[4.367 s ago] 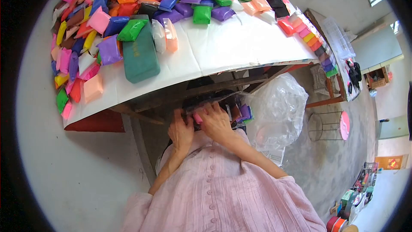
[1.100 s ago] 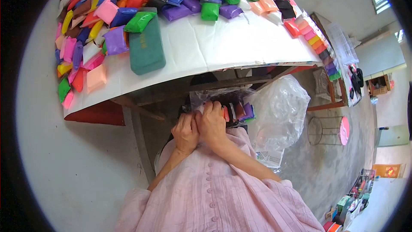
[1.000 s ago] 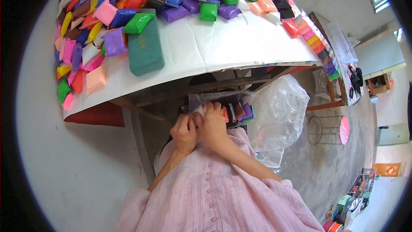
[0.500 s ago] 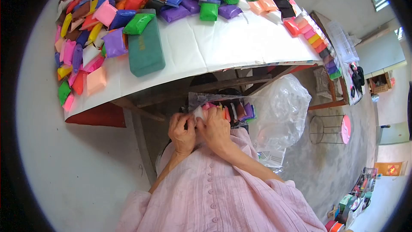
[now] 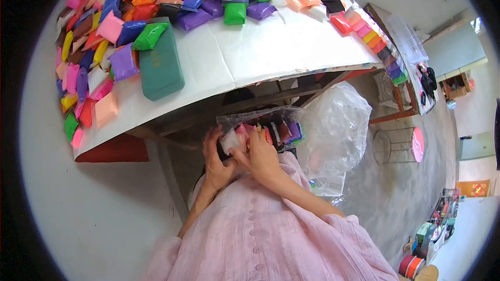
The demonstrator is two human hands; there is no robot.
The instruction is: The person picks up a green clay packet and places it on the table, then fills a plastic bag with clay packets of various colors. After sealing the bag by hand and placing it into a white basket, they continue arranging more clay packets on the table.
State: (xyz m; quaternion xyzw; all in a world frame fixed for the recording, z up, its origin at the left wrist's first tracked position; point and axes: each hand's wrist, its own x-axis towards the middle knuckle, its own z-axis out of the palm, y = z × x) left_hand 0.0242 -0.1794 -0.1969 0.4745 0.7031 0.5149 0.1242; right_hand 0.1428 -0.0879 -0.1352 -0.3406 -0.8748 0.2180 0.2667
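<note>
On my lap lies a clear plastic bag with a row of small coloured packets in it: white, pink, yellow, red, black and purple. My left hand is at the left end of the row, fingers apart beside a white packet. My right hand rests on the packets, its thumb near the white one and its fingers over the pink ones. Whether its fingertips grip a packet or the bag cannot be made out.
Ahead, a white-covered table bears many coloured packets and a green case. A large clear plastic bag is right of my lap. Farther right stands a round stool.
My left hand's fingers have spread beside the white packet, which now shows more. My right hand stays over the row. The view has shifted slightly, moving the table left in the picture.
</note>
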